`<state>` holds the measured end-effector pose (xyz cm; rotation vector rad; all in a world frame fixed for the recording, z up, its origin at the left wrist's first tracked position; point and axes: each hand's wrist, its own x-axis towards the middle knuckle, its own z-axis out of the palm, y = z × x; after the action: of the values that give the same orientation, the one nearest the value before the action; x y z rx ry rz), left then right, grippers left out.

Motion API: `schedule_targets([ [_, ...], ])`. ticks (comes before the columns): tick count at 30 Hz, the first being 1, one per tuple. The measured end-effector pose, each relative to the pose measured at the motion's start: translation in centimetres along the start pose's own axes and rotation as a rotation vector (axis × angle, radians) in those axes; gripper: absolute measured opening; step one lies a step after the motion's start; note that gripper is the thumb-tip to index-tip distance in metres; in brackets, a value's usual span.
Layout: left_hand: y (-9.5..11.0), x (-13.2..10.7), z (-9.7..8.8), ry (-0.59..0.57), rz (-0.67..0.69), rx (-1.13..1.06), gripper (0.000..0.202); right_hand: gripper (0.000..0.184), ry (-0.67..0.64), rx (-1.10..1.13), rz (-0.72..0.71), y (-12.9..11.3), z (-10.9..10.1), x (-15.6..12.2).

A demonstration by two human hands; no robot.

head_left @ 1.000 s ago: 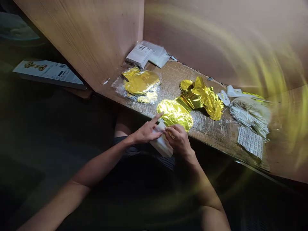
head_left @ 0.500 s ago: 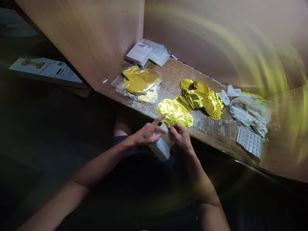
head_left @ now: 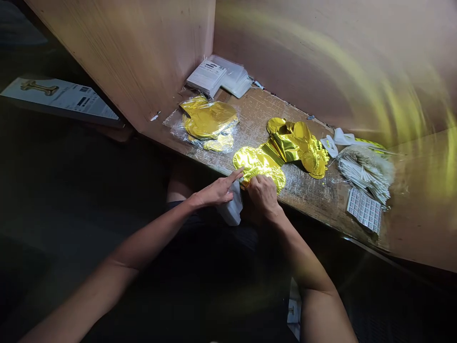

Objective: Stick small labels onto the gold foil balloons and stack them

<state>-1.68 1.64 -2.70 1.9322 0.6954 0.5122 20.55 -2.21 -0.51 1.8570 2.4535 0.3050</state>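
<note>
My left hand [head_left: 214, 191] reaches over the table edge with the index finger stretched toward a flat gold foil balloon [head_left: 259, 164]. Its other fingers rest on a white plastic packet [head_left: 231, 210], which hangs below the edge, partly hidden by that hand. My right hand [head_left: 263, 194] pinches a small gold foil piece at the balloon's lower rim, and the fingers hide the pinch itself. Behind the balloon lies a crumpled gold foil heap [head_left: 298, 145]. Further left, more gold foil sits on a clear plastic sheet [head_left: 209, 121].
The foil-covered wooden shelf [head_left: 303, 197] is walled by wooden panels. White packets [head_left: 217, 76] stand in the corner. At the right lie white sticks [head_left: 364, 174] and a white sticker sheet [head_left: 364, 209]. A printed card [head_left: 60, 102] lies far left, and another [head_left: 294, 305] shows below.
My head view has shifted slightly. The white packet has dropped lower beneath my left hand. My right hand has moved up and left onto the balloon's rim. A printed card has appeared at the bottom.
</note>
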Motion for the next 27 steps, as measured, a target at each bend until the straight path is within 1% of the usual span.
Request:
schedule_targets([
  [2, 0.2, -0.1, -0.1, -0.001, -0.008, -0.01, 0.109, 0.022, -0.023, 0.009, 0.007, 0.0, 0.1, -0.3],
  [5, 0.4, -0.1, -0.3, -0.014, -0.017, -0.028, 0.109, 0.025, -0.061, 0.057, 0.012, -0.1, -0.4, -1.0],
  [7, 0.5, -0.1, -0.4, -0.028, -0.012, -0.046, 0.109, 0.028, -0.053, 0.098, 0.032, -0.4, -0.9, -1.7],
  [10, 0.5, -0.3, -0.7, -0.021, -0.008, -0.081, 0.106, 0.047, -0.013, 0.129, 0.061, -0.7, -1.3, -2.9],
  [12, 0.6, -0.8, -1.0, 0.027, -0.022, -0.098, 0.102, 0.053, 0.008, 0.163, 0.067, -0.3, -1.1, -3.4],
  [14, 0.7, -1.4, -1.3, 0.067, -0.052, -0.109, 0.097, 0.049, 0.062, 0.218, 0.129, 0.8, -0.6, -3.6],
  [16, 0.9, -2.0, -1.6, 0.052, -0.069, -0.126, 0.094, 0.043, 0.108, 0.267, 0.214, 2.3, 0.0, -3.2],
  [17, 0.9, -2.2, -1.6, 0.028, -0.06, -0.136, 0.091, 0.039, 0.104, 0.291, 0.227, 3.0, 0.3, -2.9],
  [20, 1.2, -2.1, -1.4, -0.047, 0.041, -0.147, 0.081, 0.031, 0.005, 0.404, 0.139, 4.5, 1.1, -1.6],
  [22, 1.3, -1.4, -1.0, -0.061, 0.108, -0.131, 0.078, 0.032, -0.05, 0.509, 0.101, 4.8, 1.3, -0.7],
  [24, 1.5, -0.6, -0.6, -0.064, 0.119, -0.097, 0.079, 0.033, -0.092, 0.623, 0.106, 5.4, 1.1, 0.2],
  [25, 1.5, -0.1, -0.4, -0.07, 0.104, -0.076, 0.081, 0.034, -0.096, 0.665, 0.124, 6.1, 0.8, 0.7],
  [26, 1.5, 0.3, -0.3, -0.081, 0.085, -0.056, 0.082, 0.036, -0.057, 0.676, 0.167, 7.2, 0.3, 1.1],
  [27, 1.4, 0.6, -0.2, -0.09, 0.07, -0.042, 0.084, 0.038, 0.027, 0.654, 0.24, 8.7, -0.3, 1.5],
])
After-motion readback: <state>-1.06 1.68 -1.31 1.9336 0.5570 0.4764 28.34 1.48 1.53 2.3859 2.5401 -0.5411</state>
